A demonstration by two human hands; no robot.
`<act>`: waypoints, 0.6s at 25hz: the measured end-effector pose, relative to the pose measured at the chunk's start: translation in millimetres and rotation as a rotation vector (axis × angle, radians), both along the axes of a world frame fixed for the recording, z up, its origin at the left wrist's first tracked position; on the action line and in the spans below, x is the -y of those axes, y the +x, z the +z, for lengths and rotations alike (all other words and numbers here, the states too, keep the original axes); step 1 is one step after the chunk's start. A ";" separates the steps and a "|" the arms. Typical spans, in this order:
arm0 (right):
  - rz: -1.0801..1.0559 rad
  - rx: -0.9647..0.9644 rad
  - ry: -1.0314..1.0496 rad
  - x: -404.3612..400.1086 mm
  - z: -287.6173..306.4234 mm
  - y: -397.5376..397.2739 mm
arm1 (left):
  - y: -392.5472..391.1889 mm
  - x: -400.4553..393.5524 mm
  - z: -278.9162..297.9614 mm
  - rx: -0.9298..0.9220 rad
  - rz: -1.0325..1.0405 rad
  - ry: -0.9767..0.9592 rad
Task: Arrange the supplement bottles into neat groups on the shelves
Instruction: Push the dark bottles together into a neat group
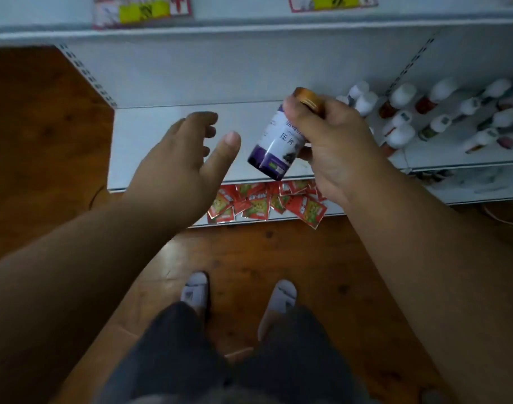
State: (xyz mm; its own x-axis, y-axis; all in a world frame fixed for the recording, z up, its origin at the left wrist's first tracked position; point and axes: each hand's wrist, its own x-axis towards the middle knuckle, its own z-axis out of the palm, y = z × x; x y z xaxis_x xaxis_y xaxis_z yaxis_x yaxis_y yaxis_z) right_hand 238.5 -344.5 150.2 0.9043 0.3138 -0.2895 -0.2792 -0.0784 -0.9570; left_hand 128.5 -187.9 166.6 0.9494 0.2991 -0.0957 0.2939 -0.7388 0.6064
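The bottle (274, 141) hangs tilted over the shelf (162, 135), gold cap up, and my right hand (334, 147) grasps it round the upper body just under the cap. I judge it rigid, light and slick at the label, so a mid-body hold is safer. My left hand (179, 158) hovers beside it, fingers spread, holding nothing. More bottles (401, 112) stand grouped well to the right; red packets (264, 202) lie on the shelf below.

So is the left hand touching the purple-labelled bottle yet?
Apart. The head view shows bare white shelf between the open left hand's thumb and the purple-labelled bottle, which only the right hand grips.
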 end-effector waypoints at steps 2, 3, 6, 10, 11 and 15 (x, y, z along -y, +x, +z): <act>-0.003 -0.095 0.127 15.0 56.2 -30.0 | -32.0 16.5 53.3 0.012 -0.029 -0.097; 0.006 -0.147 0.187 20.9 78.0 -38.3 | -40.1 21.2 72.8 0.030 -0.056 -0.132; 0.084 -0.271 0.317 23.1 134.6 -49.2 | -38.3 25.7 113.3 0.072 -0.043 -0.221; 0.138 -0.263 0.399 -3.6 192.4 -38.2 | -9.7 6.8 148.5 0.159 -0.098 -0.304; 0.129 -0.246 0.391 -14.0 201.6 -32.2 | -2.0 -4.1 152.3 0.170 -0.117 -0.313; 0.013 -0.210 0.363 -65.2 216.3 0.5 | 27.9 -65.1 156.7 0.184 -0.129 -0.320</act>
State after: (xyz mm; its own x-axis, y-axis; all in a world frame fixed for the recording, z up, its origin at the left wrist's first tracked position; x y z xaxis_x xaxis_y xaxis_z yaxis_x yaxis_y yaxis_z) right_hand 239.0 -279.2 366.5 0.8328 0.4405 -0.3352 -0.4721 0.2491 -0.8456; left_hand 156.4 -122.8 323.3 0.9872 0.1589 0.0107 0.0758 -0.5279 0.8459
